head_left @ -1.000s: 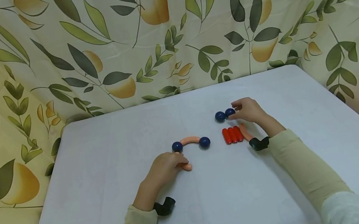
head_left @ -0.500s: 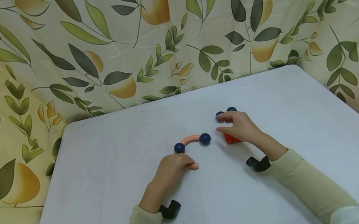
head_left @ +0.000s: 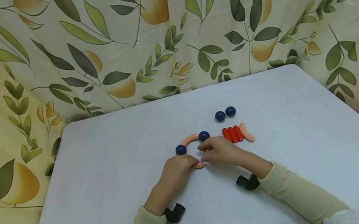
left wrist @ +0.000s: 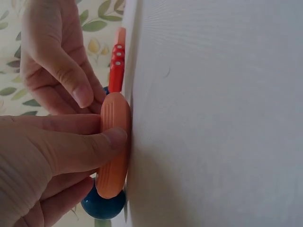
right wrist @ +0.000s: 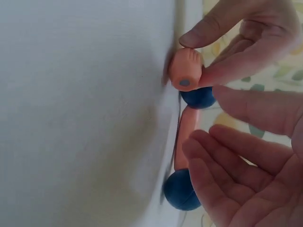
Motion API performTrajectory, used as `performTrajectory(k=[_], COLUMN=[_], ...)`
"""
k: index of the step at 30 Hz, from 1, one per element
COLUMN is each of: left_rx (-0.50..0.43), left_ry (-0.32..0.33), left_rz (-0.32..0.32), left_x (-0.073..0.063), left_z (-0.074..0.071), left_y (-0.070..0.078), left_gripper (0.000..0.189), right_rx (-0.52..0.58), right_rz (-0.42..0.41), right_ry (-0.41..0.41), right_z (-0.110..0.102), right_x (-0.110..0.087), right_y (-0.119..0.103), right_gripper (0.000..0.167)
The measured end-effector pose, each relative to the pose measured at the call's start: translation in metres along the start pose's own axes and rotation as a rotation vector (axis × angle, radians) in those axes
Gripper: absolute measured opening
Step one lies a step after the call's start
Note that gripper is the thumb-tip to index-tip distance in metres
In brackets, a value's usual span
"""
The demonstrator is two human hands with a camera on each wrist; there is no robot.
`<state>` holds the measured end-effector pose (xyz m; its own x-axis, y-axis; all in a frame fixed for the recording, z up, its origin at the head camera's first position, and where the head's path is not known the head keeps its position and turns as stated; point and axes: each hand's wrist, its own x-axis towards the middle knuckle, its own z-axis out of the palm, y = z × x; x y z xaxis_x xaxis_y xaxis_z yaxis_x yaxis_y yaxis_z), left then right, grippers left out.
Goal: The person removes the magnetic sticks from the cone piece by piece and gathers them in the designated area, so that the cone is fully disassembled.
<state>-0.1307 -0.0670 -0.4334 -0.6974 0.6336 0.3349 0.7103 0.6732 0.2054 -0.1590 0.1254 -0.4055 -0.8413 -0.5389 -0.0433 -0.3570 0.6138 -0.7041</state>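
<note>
My left hand (head_left: 178, 171) pinches a peach curved magnetic rod (left wrist: 115, 109) between thumb and fingers, low over the table. A grey metal spot shows on the rod's end in the right wrist view. Just behind it, another peach curved rod (head_left: 189, 139) joins two dark blue balls, the left ball (head_left: 181, 149) and the right ball (head_left: 203, 136), in an arch. My right hand (head_left: 223, 154) hovers beside the right ball and the held rod's tip, thumb and fingers apart. Nothing shows between its fingers in the right wrist view (right wrist: 241, 161).
On the white table (head_left: 118, 145), several red rods (head_left: 232, 134) lie side by side, with a loose peach curved rod (head_left: 246, 132) to their right. Behind them sit two more blue balls (head_left: 225, 113). A leaf-patterned curtain (head_left: 170, 51) hangs behind the table.
My right hand has come from the back pair of balls, leftward and nearer, to beside the arch. My left hand has shifted slightly right with its rod; the arch has shifted and tilted slightly.
</note>
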Motion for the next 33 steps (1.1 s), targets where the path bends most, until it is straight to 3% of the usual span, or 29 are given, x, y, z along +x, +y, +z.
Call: performTrajectory(k=[4,8,11,14,18,23,30,33], left_rx=[-0.078,-0.2,-0.221,-0.216,-0.217,-0.209,-0.236,-0.246], left_ry=[0.006,0.06,0.076,0.048,-0.002,-0.011,-0.018,-0.013], left_rz=[0.016,0.003,-0.083,-0.173,-0.219,-0.174,-0.068,-0.015], left_x=[0.0,-0.001,-0.003,-0.005,-0.007,-0.007,-0.008,-0.007], left_z=[-0.002,-0.008,-0.013,-0.015,-0.016,-0.015,-0.021,-0.021], left_y=[-0.003,-0.014,-0.022,-0.029,-0.034,-0.035,-0.038,-0.038], left_gripper=[0.008,0.017,0.032,0.04,0.041,0.041,0.06,0.044], right_rx=[-0.001,-0.009,-0.019,-0.027,-0.022,-0.048,-0.102,-0.109], right_rz=[-0.024,-0.071,-0.103,-0.139,-0.168,-0.214,-0.28,-0.288], right_ry=[-0.045,-0.077,-0.089,-0.094,-0.101,-0.095,-0.107,-0.111], right_z=[0.004,0.009,0.012,0.015,0.019,0.02,0.015,0.013], right_x=[0.001,0.003,0.004,0.005,0.007,0.006,0.003,0.003], right_y=[0.001,0.001,-0.001,-0.003,-0.004,-0.004,-0.001,-0.001], right_gripper=[0.035,0.032,0.029,0.025,0.02,0.014,0.013,0.014])
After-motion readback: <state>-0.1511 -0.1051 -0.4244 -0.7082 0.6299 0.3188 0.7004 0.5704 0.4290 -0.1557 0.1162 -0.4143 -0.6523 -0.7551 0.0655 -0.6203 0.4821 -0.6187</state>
